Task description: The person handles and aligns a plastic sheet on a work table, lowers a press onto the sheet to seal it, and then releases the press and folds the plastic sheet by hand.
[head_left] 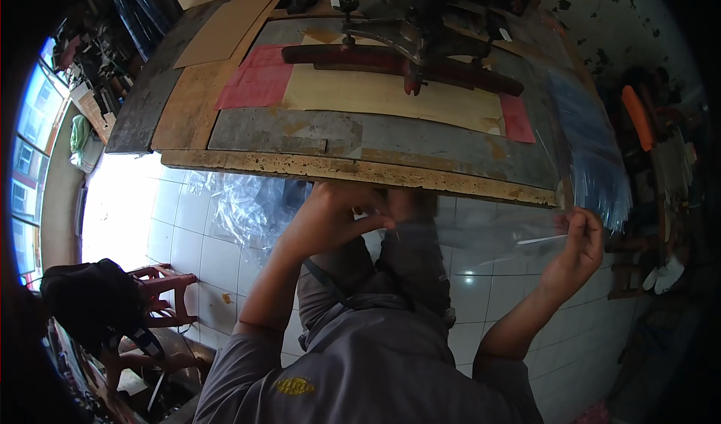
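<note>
A clear plastic sheet, blurred and hard to make out, stretches between my hands below the table's front edge. My right hand pinches its right end, where a thin white strip shows beside the fingers. At its left end, my left hand is closed with curled fingers, though its exact grip is partly hidden. Just above the hands is the worn wooden front edge of the worktable. Close to my right hand, a pile of bluish clear plastic sheets hangs over the table's right corner.
A dark press-like machine with a long red bar stands over yellow and pink sheets on the table. Cardboard lies at the left. Crumpled clear plastic is on the tiled floor. A red stool holds a black bag.
</note>
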Demonstrator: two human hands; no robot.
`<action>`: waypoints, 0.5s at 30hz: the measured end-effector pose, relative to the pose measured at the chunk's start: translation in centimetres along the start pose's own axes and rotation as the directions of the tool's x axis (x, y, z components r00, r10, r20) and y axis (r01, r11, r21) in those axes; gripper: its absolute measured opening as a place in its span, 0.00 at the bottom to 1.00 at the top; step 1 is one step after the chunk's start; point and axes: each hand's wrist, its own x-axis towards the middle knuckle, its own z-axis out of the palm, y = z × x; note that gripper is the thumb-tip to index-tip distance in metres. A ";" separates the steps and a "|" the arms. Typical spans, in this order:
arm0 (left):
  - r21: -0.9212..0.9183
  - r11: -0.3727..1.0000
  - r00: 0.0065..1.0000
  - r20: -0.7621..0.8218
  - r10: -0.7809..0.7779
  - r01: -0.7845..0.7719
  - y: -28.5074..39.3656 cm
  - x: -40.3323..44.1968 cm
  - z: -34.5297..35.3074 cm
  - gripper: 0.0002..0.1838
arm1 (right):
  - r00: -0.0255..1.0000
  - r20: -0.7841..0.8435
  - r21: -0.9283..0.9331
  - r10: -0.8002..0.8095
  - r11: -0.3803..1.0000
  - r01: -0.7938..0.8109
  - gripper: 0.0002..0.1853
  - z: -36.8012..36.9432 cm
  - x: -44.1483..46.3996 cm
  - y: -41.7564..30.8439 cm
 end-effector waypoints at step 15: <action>-0.506 0.838 0.952 -0.303 0.050 -0.205 3.8 2.6 -2.0 0.21 | 0.974 0.131 0.180 0.187 0.961 -0.209 0.12 1.4 4.9 2.2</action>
